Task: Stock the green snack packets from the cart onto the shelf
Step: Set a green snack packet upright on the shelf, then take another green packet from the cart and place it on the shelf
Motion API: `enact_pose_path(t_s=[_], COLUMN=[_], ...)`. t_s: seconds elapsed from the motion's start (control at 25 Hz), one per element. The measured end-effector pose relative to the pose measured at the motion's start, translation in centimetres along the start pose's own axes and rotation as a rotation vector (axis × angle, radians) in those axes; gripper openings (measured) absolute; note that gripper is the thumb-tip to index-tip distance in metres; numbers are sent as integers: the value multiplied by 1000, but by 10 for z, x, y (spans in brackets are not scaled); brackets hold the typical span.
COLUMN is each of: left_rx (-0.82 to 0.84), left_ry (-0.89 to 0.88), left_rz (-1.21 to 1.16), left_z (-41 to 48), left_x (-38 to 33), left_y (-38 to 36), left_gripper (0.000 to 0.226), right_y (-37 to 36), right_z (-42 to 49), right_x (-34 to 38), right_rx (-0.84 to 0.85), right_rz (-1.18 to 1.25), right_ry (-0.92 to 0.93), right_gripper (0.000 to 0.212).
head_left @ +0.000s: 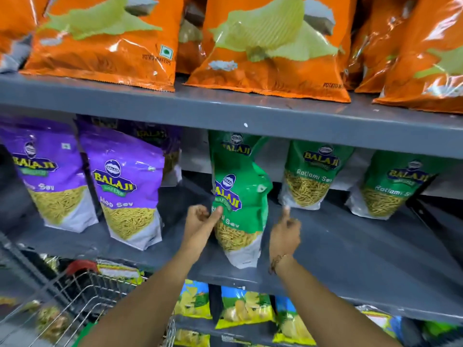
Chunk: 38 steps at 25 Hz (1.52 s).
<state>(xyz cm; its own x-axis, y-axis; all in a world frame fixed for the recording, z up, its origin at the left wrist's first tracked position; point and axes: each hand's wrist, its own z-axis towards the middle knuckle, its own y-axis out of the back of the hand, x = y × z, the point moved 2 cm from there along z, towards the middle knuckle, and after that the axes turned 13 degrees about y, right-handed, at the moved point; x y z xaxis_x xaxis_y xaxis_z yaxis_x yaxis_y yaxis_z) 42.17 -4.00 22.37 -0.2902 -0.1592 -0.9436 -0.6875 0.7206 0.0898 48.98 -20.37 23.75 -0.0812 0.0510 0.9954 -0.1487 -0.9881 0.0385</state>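
A green Balaji sev packet [240, 196] stands upright near the front of the grey middle shelf [350, 246], with another green packet [235, 144] right behind it. Two more green packets [313, 171] [390, 186] stand further right. My left hand [201, 219] has its fingers curled, and its thumb rests on the front packet's left edge. My right hand [285, 229] is just off the packet's right side, fingers curled and thumb up, holding nothing. The wire cart [75, 296] sits at the lower left with blurred packets inside.
Purple sev packets [125, 186] fill the left of the middle shelf. Large orange wafer bags [270, 53] line the shelf above. Yellow and blue chip bags [240, 306] sit on the shelf below. There is bare shelf in front of the right-hand green packets.
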Motion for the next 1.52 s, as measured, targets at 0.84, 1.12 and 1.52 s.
enact_pose_path(t_s=[0.84, 1.12, 1.52], left_rx=[-802, -587, -655], left_ry=[318, 1101, 799], left_rz=[-407, -435, -556], left_z=[-56, -40, -55], left_x=[188, 405, 338], left_y=[208, 265, 261], left_gripper=[31, 51, 39], right_y=[-153, -263, -234], right_z=[-243, -334, -332], right_x=[-76, -291, -233], right_rx=[857, 1379, 1219], right_rz=[-20, -924, -802], right_ry=[108, -16, -55], right_gripper=[21, 56, 43])
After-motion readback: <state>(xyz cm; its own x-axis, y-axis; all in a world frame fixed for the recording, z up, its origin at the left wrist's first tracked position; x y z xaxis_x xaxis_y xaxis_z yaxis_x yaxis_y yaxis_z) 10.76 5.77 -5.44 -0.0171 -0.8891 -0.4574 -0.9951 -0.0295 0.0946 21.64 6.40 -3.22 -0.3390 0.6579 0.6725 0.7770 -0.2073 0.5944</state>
